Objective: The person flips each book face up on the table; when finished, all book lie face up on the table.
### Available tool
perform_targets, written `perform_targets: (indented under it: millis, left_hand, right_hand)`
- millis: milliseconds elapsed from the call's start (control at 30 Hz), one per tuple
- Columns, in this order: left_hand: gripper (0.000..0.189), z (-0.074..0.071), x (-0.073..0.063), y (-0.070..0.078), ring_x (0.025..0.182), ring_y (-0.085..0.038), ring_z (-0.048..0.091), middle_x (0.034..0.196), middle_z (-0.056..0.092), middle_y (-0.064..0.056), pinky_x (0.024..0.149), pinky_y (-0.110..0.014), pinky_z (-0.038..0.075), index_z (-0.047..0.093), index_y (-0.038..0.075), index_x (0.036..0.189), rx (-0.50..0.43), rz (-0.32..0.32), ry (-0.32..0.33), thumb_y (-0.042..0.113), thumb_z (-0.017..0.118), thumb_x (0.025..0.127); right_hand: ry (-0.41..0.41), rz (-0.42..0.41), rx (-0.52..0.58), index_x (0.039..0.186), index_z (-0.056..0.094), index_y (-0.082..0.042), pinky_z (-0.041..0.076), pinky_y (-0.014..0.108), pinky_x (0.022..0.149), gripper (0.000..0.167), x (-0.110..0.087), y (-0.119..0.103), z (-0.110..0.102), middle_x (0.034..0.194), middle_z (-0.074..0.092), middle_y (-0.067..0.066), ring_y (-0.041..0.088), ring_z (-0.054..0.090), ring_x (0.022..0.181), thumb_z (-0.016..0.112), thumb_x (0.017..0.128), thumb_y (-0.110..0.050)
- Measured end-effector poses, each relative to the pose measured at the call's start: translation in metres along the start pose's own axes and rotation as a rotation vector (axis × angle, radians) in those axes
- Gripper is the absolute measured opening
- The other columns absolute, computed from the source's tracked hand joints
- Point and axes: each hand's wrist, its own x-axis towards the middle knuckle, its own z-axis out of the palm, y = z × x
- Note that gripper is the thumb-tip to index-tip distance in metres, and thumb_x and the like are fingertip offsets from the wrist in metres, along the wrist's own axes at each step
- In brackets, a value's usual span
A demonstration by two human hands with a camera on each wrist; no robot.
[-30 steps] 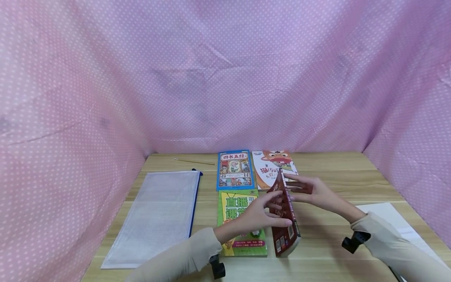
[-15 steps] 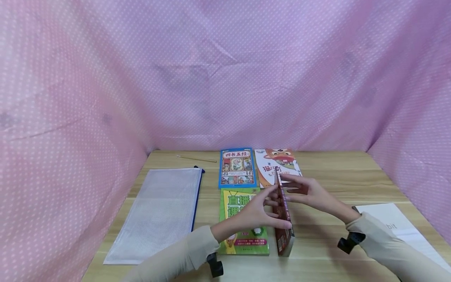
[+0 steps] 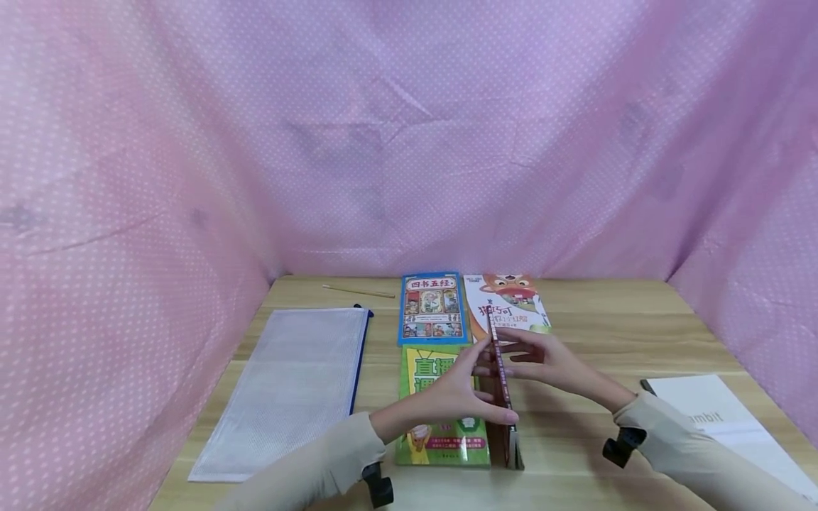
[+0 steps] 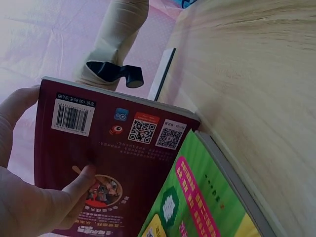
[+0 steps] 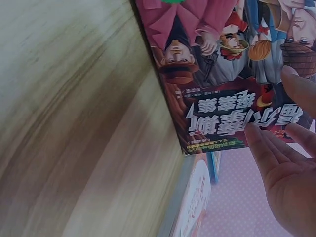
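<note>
A dark red paperback book [image 3: 501, 380] stands on its edge between both hands, its upper edge facing the head camera. My left hand [image 3: 456, 397] holds it from the left, thumb at the upper edge and fingers against the back cover [image 4: 143, 173], which bears a barcode and QR codes. From the other side my right hand [image 3: 543, 360] touches the illustrated front cover [image 5: 217, 74] with extended fingers. Directly left of it lies a green book [image 3: 441, 454], partly hidden under my left hand. Behind lie a blue book [image 3: 432, 312] and a white book [image 3: 501, 287] with a cartoon animal.
On the left lies a white mesh zip pouch [image 3: 287, 387] with blue trim. A thin pencil-like stick [image 3: 358, 291] is behind it. A white printed sheet or pad [image 3: 722, 408] lies at right, partly under the right sleeve. Pink dotted cloth [image 3: 409, 142] surrounds the wooden table [image 3: 594, 305].
The dark red book has turned more upright, its back cover swinging out of the head view, and shifted left against the green book. Both hands moved left with it.
</note>
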Motion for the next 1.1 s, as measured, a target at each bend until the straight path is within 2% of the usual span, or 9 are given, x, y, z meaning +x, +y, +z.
perform_targets:
  millis: [167, 367, 467, 600, 700, 867, 1100]
  left_hand:
    - [0.109, -0.009, -0.007, -0.002, 0.14, -0.022, 0.043, 0.164, 0.018, -0.002, 0.092, -0.024, 0.058, 0.008, 0.034, 0.164, 0.025, -0.026, -0.019, 0.026, 0.084, 0.086]
    - [0.112, -0.022, -0.014, -0.008, 0.143, -0.031, 0.04, 0.169, 0.008, -0.005, 0.097, -0.026, 0.056, 0.004, 0.038, 0.163, 0.077, -0.02, -0.06, 0.033, 0.084, 0.085]
    - [0.114, -0.027, -0.016, -0.01, 0.143, -0.03, 0.04, 0.169, 0.009, -0.006, 0.1, -0.026, 0.055, 0.003, 0.039, 0.163, 0.075, -0.01, -0.083, 0.034, 0.085, 0.084]
    - [0.113, -0.031, -0.018, -0.012, 0.141, -0.028, 0.044, 0.166, 0.016, -0.007, 0.101, -0.027, 0.055, 0.003, 0.04, 0.162, 0.058, -0.008, -0.106, 0.032, 0.084, 0.084]
    - [0.113, -0.034, -0.02, -0.012, 0.139, -0.027, 0.046, 0.167, 0.015, -0.007, 0.1, -0.027, 0.055, 0.003, 0.038, 0.163, 0.07, -0.007, -0.109, 0.031, 0.085, 0.084]
    - [0.114, -0.04, -0.023, -0.012, 0.139, -0.024, 0.047, 0.17, 0.01, -0.005, 0.1, -0.026, 0.055, 0.004, 0.036, 0.164, 0.087, -0.012, -0.112, 0.025, 0.085, 0.084]
    - [0.117, -0.045, -0.028, -0.014, 0.137, -0.025, 0.047, 0.169, 0.01, -0.005, 0.102, -0.03, 0.055, 0.003, 0.034, 0.164, 0.028, -0.021, -0.158, 0.015, 0.085, 0.084]
  right_hand:
    - [-0.013, 0.01, 0.012, 0.149, 0.046, 0.002, 0.055, 0.049, 0.099, 0.062, 0.003, 0.004, 0.006, 0.146, 0.055, 0.027, 0.014, 0.065, 0.122, 0.073, 0.094, -0.009]
    - [-0.045, 0.003, -0.009, 0.149, 0.049, -0.001, 0.055, 0.05, 0.098, 0.063, 0.006, 0.014, 0.011, 0.145, 0.055, 0.026, 0.039, 0.064, 0.121, 0.074, 0.092, -0.008]
    - [-0.062, 0.015, -0.045, 0.149, 0.05, -0.003, 0.055, 0.05, 0.098, 0.062, 0.006, 0.021, 0.012, 0.145, 0.055, 0.026, 0.045, 0.063, 0.121, 0.074, 0.092, -0.009]
    - [-0.084, 0.031, -0.066, 0.147, 0.049, 0.003, 0.055, 0.051, 0.099, 0.061, 0.006, 0.026, 0.012, 0.144, 0.053, 0.03, 0.049, 0.061, 0.121, 0.073, 0.092, -0.007]
    - [-0.1, 0.038, -0.057, 0.145, 0.049, 0.008, 0.053, 0.052, 0.1, 0.06, 0.007, 0.027, 0.012, 0.143, 0.052, 0.033, 0.052, 0.06, 0.121, 0.073, 0.092, -0.005]
    - [-0.111, 0.067, -0.071, 0.143, 0.051, 0.007, 0.052, 0.055, 0.101, 0.057, 0.007, 0.029, 0.011, 0.143, 0.054, 0.032, 0.052, 0.059, 0.123, 0.073, 0.093, -0.007]
    - [-0.111, 0.068, -0.121, 0.142, 0.054, 0.006, 0.049, 0.056, 0.104, 0.058, 0.003, 0.037, 0.011, 0.145, 0.053, 0.029, 0.05, 0.055, 0.128, 0.076, 0.089, -0.007]
